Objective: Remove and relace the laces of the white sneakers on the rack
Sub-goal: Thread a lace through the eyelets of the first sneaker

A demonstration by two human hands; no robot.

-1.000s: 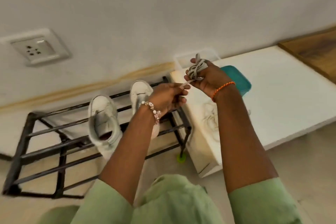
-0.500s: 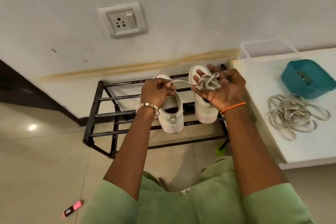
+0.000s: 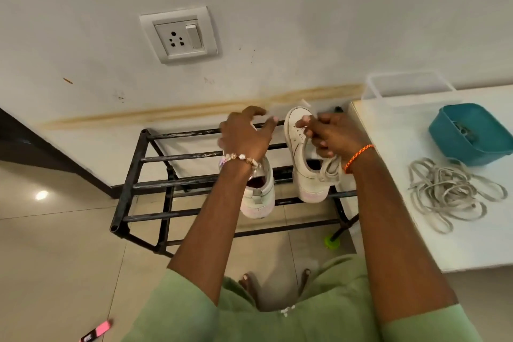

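Two white sneakers stand on the black metal rack (image 3: 155,159), toes toward the wall. My left hand (image 3: 244,136) hovers over the left sneaker (image 3: 259,194) and hides its front; thumb and forefinger seem to pinch a blurred end of the grey lace (image 3: 329,169). My right hand (image 3: 330,134) is curled over the toe of the right sneaker (image 3: 301,158). It grips the bundled lace, whose loops hang down beside the shoe's opening. Neither shoe shows a lace in its eyelets.
A white slab (image 3: 416,230) on the right carries a loose pile of lace (image 3: 449,197), a teal basin (image 3: 472,133) and a clear tub (image 3: 410,89). A wall socket (image 3: 179,35) sits above the rack. A pink object (image 3: 97,333) lies on the tiled floor.
My view swung from the slab back to the rack. Both hands dropped toward the right sneaker; the right hand turned palm down, and the lace bundle now hangs below it.
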